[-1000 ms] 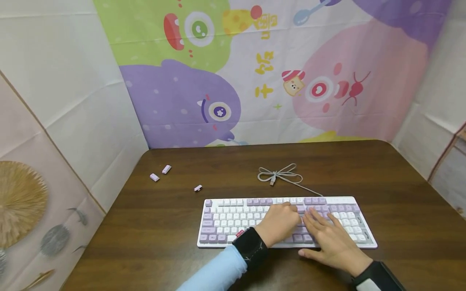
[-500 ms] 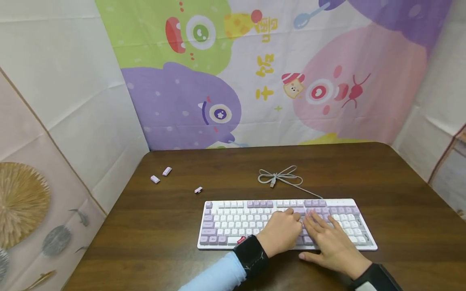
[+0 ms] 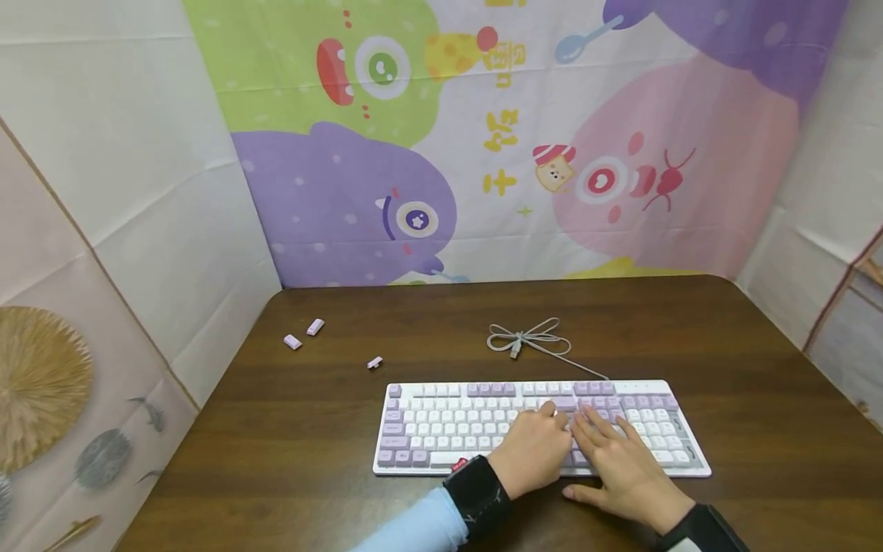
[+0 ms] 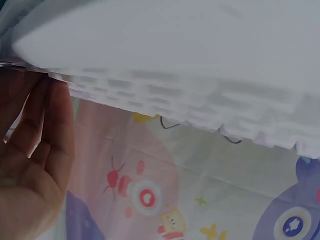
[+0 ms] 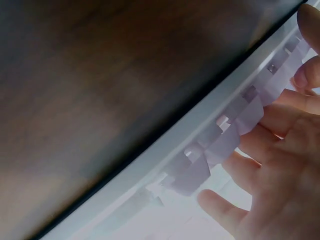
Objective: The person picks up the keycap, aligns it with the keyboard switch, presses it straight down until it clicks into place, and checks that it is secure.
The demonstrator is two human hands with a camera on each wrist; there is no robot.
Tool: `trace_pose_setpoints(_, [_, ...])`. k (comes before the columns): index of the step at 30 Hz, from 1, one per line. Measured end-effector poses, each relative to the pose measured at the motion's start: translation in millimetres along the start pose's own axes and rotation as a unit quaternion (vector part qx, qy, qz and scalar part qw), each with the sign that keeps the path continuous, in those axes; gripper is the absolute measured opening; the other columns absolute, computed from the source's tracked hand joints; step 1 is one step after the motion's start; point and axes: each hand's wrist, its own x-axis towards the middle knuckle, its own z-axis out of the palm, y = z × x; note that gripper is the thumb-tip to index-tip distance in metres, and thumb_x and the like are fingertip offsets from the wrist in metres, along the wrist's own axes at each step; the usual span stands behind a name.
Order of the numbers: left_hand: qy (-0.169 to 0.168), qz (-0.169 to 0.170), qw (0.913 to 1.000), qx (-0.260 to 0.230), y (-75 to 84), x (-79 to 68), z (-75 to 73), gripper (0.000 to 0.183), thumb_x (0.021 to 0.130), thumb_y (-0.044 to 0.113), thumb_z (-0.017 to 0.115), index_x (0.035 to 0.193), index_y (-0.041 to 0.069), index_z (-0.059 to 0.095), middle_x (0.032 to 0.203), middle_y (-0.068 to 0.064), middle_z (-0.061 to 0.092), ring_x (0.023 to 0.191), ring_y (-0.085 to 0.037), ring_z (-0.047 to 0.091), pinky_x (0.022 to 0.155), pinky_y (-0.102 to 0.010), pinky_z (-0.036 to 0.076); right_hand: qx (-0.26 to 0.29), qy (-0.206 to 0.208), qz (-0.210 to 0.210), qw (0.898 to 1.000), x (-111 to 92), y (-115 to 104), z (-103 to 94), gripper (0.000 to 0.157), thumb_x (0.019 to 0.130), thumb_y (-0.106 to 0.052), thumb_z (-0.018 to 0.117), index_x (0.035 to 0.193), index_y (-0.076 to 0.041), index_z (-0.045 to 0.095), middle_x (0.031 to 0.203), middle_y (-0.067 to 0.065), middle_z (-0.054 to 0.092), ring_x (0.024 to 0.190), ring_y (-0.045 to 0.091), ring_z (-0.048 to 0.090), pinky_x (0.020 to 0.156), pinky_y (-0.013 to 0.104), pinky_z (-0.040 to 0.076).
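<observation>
I judge the keyboard [image 3: 476, 422], on the table [image 3: 779, 437], mostly capped. The left hand [image 3: 530, 451] bends over its keys, its grip unclear to me; the right hand [image 3: 624, 468] has fingers spread there. Three loose keycaps [image 3: 293, 342] lie apart, uninstalled.

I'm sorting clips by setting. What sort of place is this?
Probably an indoor desk corner screened off with fabric: a brown table holding a keyboard, a cartoon-printed cloth hanging behind it, and pale, creased sheets at the sides.
</observation>
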Motion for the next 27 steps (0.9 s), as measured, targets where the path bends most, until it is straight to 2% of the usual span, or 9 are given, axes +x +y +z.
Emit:
trace_pose_setpoints(4, [-0.003,0.009,0.9993,0.037,7.5,-1.9,-4.7,0.014,0.079,0.040,0.071,0.089,0.032,0.075,0.092,0.012,0.071,0.084,-0.005,0.062,0.056,-0.019,0.049,0.000,-0.016,0.006,1.000,-4,-2,1.9,0.090,0.068,-0.061,0.072,0.131,0.001,0.056,0.140,0.020,0.054,0.133,0.037,0.049,0.103,0.061,0.038])
trace_pose_setpoints(8, [-0.002,0.013,0.9981,0.061,13.4,-4.1,-8.1,0.014,0.084,0.040,0.065,0.090,0.033,0.076,0.090,0.012,0.069,0.081,-0.004,0.060,0.057,-0.018,0.049,0.009,-0.035,0.017,0.999,-7,-3,3.5,0.096,0.068,-0.063,0.071,0.135,0.002,0.051,0.144,0.022,0.049,0.135,0.038,0.046,0.104,0.063,0.036])
trace_pose_setpoints(12, [-0.006,0.007,0.9984,0.056,14.3,-6.9,-10.3,0.012,0.083,0.040,0.067,0.085,0.033,0.075,0.088,0.011,0.068,0.079,-0.004,0.058,0.055,-0.019,0.047,0.021,-0.040,0.024,0.999,-10,-4,3.6,0.100,0.067,-0.064,0.072,0.139,0.002,0.046,0.147,0.021,0.046,0.136,0.038,0.044,0.102,0.063,0.037])
trace_pose_setpoints(15, [-0.015,0.011,0.9988,0.046,13.4,-8.0,-11.9,0.014,0.080,0.042,0.069,0.086,0.031,0.075,0.090,0.009,0.068,0.083,-0.006,0.060,0.056,-0.019,0.049,0.022,-0.026,0.027,0.999,-15,-4,3.7,0.098,0.067,-0.063,0.072,0.140,-0.002,0.046,0.147,0.020,0.046,0.137,0.038,0.044,0.102,0.064,0.037])
trace_pose_setpoints(19, [-0.032,0.010,0.9994,0.010,8.1,-10.6,-16.2,0.016,0.079,0.040,0.069,0.086,0.027,0.075,0.089,0.008,0.067,0.083,-0.007,0.059,0.056,-0.019,0.048,0.027,-0.022,0.031,0.999,-27,-1,1.2,0.091,0.069,-0.065,0.069,0.140,-0.011,0.050,0.146,0.016,0.049,0.136,0.038,0.045,0.101,0.066,0.036])
trace_pose_setpoints(22, [-0.045,0.003,0.9984,-0.036,0.0,-15.6,-20.4,0.012,0.080,0.035,0.067,0.086,0.026,0.074,0.088,0.008,0.067,0.079,-0.007,0.058,0.054,-0.020,0.047,0.049,-0.048,0.040,0.997,-36,5,-3.1,0.085,0.071,-0.068,0.066,0.139,-0.018,0.052,0.147,0.017,0.048,0.135,0.042,0.045,0.099,0.069,0.034])
trace_pose_setpoints(24, [-0.053,0.001,0.9963,-0.068,-6.6,-20.7,-23.3,0.011,0.081,0.031,0.067,0.088,0.026,0.074,0.090,0.008,0.067,0.079,-0.007,0.058,0.054,-0.021,0.046,0.058,-0.054,0.046,0.996,-43,12,-6.3,0.082,0.071,-0.067,0.066,0.137,-0.019,0.054,0.147,0.019,0.047,0.133,0.044,0.045,0.098,0.071,0.033])
trace_pose_setpoints(27, [-0.061,0.003,0.9920,-0.110,-17.4,-29.2,-26.3,0.016,0.081,0.025,0.067,0.095,0.029,0.075,0.097,0.010,0.069,0.082,-0.006,0.060,0.056,-0.020,0.047,0.047,-0.030,0.054,0.997,-54,25,-10.3,0.079,0.071,-0.063,0.070,0.134,-0.016,0.057,0.144,0.022,0.049,0.129,0.045,0.049,0.094,0.071,0.036])
